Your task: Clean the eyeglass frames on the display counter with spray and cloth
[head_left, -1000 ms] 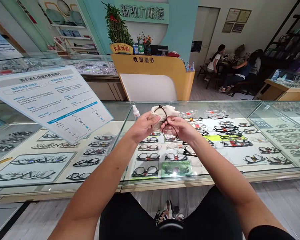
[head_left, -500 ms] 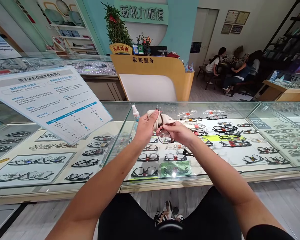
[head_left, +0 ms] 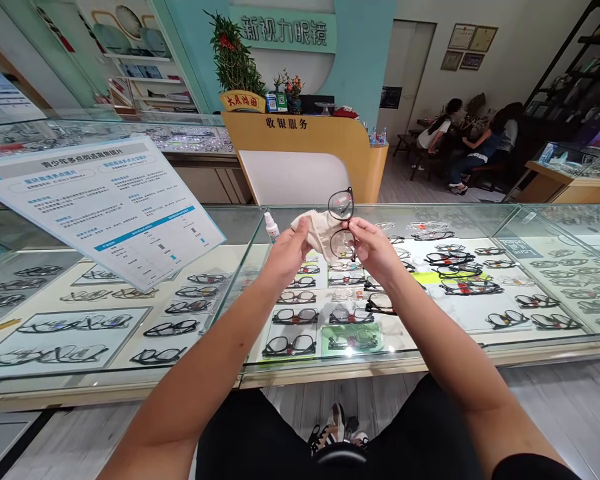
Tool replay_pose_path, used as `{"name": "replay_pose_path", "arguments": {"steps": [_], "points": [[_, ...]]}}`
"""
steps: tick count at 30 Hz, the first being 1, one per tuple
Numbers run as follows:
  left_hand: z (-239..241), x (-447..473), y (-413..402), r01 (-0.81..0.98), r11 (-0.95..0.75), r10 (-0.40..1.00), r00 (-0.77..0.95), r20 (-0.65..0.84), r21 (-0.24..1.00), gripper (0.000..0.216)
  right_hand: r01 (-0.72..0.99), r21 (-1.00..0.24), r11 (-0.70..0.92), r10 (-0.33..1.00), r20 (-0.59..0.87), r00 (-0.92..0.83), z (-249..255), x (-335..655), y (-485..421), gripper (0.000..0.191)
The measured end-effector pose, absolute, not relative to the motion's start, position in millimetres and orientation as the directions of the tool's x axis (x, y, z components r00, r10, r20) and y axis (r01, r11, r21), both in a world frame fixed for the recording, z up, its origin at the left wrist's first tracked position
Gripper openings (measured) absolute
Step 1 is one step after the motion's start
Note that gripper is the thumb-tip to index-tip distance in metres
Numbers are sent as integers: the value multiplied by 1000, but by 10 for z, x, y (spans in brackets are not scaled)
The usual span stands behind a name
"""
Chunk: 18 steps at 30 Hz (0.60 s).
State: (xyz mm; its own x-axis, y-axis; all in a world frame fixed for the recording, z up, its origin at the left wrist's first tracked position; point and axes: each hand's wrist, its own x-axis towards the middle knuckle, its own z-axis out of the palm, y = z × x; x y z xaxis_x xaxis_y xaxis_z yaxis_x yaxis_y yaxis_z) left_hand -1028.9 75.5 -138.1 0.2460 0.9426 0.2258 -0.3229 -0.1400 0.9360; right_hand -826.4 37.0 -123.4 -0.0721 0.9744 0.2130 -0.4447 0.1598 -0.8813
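My right hand [head_left: 375, 248] pinches a pair of dark-rimmed eyeglasses [head_left: 351, 212] near the middle of the frame, one lens above the other. They are held up over the glass display case [head_left: 300, 369]. My left hand [head_left: 289, 255] is closed on a cream cleaning cloth [head_left: 320, 230], which hangs open between the hands. The cloth's right edge lies behind the eyeglasses; whether it touches them I cannot tell. Just left of the cloth a small white spray bottle [head_left: 271, 227] stands on the glass.
Rows of eyeglass frames [head_left: 294, 344] lie inside the case under the glass. A printed sheet [head_left: 115, 200] stands tilted at the left. Beyond the case is a wooden counter [head_left: 300, 143]. Two seated people [head_left: 473, 150] are at the far right.
The eyeglasses have come out of the folded cloth and turned upright in my right hand, which moved right. The cloth has opened out in my left hand.
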Motion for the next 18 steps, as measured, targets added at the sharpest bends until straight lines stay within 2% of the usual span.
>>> {"name": "replay_pose_path", "arguments": {"steps": [4,7,13,18], "points": [[-1364,-10320,697,-198,-134,870,447,211,971,71,-458,-873,166,974,217,-61,-1224,-8247,369,36],[-1344,-10296,624,-135,-145,824,531,195,980,72,-461,-877,134,975,200,-99,-1243,-8270,364,41],[-1393,-10213,548,-120,-118,822,546,165,986,75,-488,-870,70,966,181,-184,-1289,-8362,348,49],[-1431,-10212,557,-135,-90,829,539,150,987,68,-488,-873,24,958,159,-237,-1291,-8389,339,47]]}}
